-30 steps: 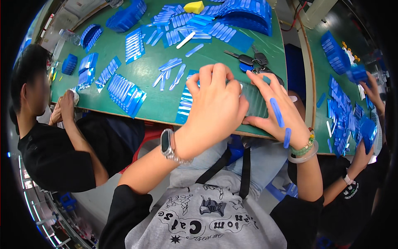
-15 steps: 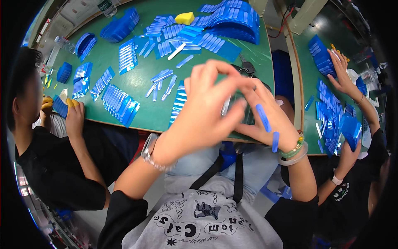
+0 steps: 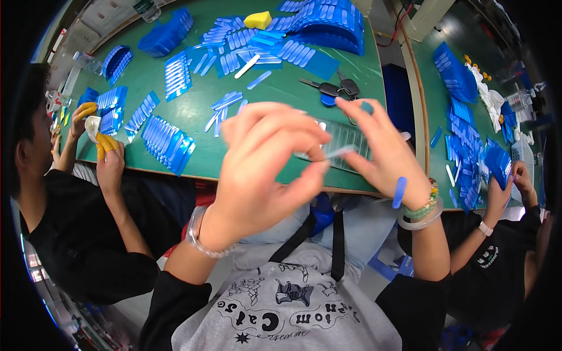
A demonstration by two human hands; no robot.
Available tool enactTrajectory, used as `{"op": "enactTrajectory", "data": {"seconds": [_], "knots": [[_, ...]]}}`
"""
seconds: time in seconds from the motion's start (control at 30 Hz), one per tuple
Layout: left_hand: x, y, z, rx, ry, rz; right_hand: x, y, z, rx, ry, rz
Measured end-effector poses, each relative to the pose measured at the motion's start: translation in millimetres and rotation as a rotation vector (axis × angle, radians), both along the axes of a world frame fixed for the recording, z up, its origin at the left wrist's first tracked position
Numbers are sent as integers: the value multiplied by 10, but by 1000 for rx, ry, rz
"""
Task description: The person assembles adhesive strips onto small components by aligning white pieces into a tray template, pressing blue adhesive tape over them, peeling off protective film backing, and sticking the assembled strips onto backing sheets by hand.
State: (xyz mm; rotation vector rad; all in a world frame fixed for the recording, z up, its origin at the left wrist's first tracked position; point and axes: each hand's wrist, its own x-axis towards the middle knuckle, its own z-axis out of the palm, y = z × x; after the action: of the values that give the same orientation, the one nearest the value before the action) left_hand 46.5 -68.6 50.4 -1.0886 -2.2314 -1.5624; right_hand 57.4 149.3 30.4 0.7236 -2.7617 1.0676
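Observation:
My left hand [image 3: 272, 169] is blurred by motion, thumb and forefinger pinched on one end of a thin pale translucent strip [image 3: 341, 152]. The strip's other end reaches the thumb of my right hand [image 3: 391, 155], whose fingers are spread. A small blue strip [image 3: 400, 192] lies on my right wrist, above the bracelets. A bit of teal [image 3: 367, 107] shows on a right finger. Beneath and beyond my hands, a clear ribbed plastic piece [image 3: 354, 140] rests on the green table [image 3: 216, 155], partly hidden.
Keys [image 3: 331, 89] lie beyond my hands. Loose strips [image 3: 225, 102], blue sheets of strips [image 3: 167, 145] and a yellow lump [image 3: 257, 20] are spread over the table. A person on the left [image 3: 76, 234] and another on the right [image 3: 497, 257] handle blue sheets.
My hands have parted, left hand moving left, and a pale strip shows between them. One of two blue strips on my right hand is gone from its back. The keys and clear piece are more exposed.

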Motion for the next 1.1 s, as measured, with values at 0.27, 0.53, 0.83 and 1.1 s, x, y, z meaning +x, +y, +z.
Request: {"op": "enactTrajectory", "data": {"seconds": [0.27,0.53,0.83,1.1], "knots": [[365,121,-560,-671,647,218,154,94,-8,298,-41,-55],[13,265,-333,-700,436,130,131,104,-25,336,-33,-48],[-455,397,-382,-654,365,162,89,115,-21,316,-27,-20],[-80,230,-268,-715,308,92,78,159,-108,305,61,-26]]}}
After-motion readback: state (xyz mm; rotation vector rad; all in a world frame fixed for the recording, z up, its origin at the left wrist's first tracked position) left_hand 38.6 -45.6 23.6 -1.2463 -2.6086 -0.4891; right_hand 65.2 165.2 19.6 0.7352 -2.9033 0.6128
